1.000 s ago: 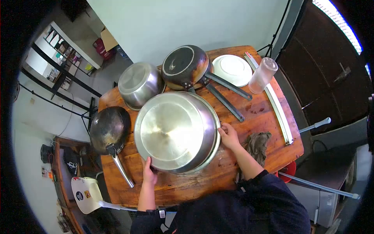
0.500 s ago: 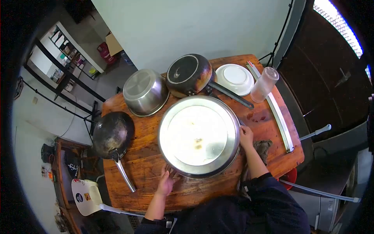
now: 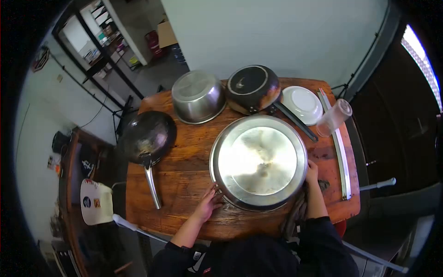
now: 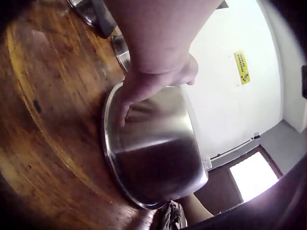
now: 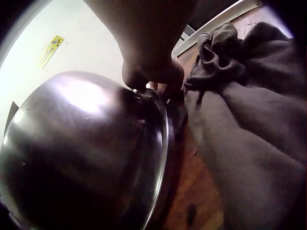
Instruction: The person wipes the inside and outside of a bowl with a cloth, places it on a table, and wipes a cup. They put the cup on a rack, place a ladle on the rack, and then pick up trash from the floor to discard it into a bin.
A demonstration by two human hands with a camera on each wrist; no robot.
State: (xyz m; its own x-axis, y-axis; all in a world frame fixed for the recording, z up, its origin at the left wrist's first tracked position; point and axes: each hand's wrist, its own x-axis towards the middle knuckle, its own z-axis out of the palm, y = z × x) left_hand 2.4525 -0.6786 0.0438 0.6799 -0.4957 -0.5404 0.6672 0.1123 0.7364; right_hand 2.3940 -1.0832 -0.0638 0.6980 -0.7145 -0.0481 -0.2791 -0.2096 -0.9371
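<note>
A large steel basin (image 3: 260,161) lies upside down at the front middle of the wooden table (image 3: 184,189), its flat bottom facing up. My left hand (image 3: 208,207) is at its near left side. The left wrist view shows the fingers of this hand (image 4: 136,93) fairly straight against the basin's wall (image 4: 158,148), close to the rim. On the opposite side my right hand (image 3: 312,171) holds the rim, with thumb and fingers around it in the right wrist view. A crumpled dark rag (image 5: 249,110) lies next to that hand.
Behind stand an upturned steel pot (image 3: 198,99) and an upturned black pan (image 3: 254,90). A wok (image 3: 147,138) lies face down at left. To the right are a white plate (image 3: 302,105), an upturned clear jar (image 3: 334,118) and a long white strip (image 3: 342,161).
The basin has shifted right and toward the table, leaving the wok. The left hand let go of the rim, spread its fingers and touches the basin's side again. The head view has turned left.
</note>
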